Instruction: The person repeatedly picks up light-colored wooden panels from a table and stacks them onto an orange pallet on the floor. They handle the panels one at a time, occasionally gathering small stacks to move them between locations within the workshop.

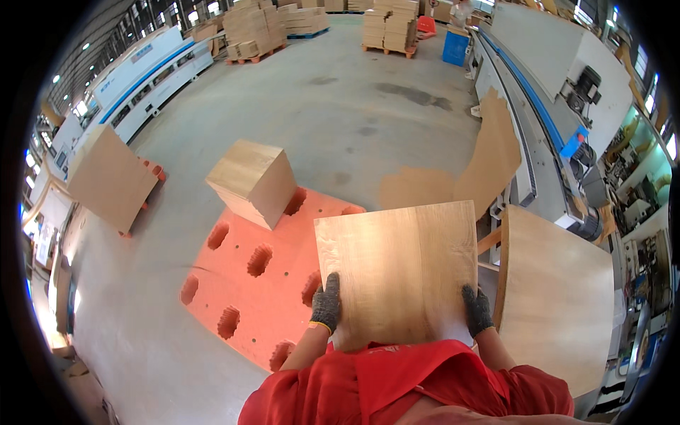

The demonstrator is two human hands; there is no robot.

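a wide factory hall with a grey concrete floor (333, 127); long white machines with blue trim line the left (142, 81) and right, and loaded pallets stand far back. in the foreground, a person in a red top (312, 389) holds a square wood-grain panel (397, 269) in front of the body; its underside is hidden, so whether it is one board or several cannot be told. the left hand (326, 304) and right hand (477, 309), in dark gloves, clasp opposite side edges, thumbs over the top face; the grip is closed on the panel from both sides. beyond and to the left lies a red pallet (280, 294) with scalloped holes, a block of similar panels (251, 184) at its far corner. a larger pale board (559, 297) is at the right. the step in hand looks like carrying or positioning the panel; the next move seems to call for keeping it level, with fingers clear underneath when lowering it.
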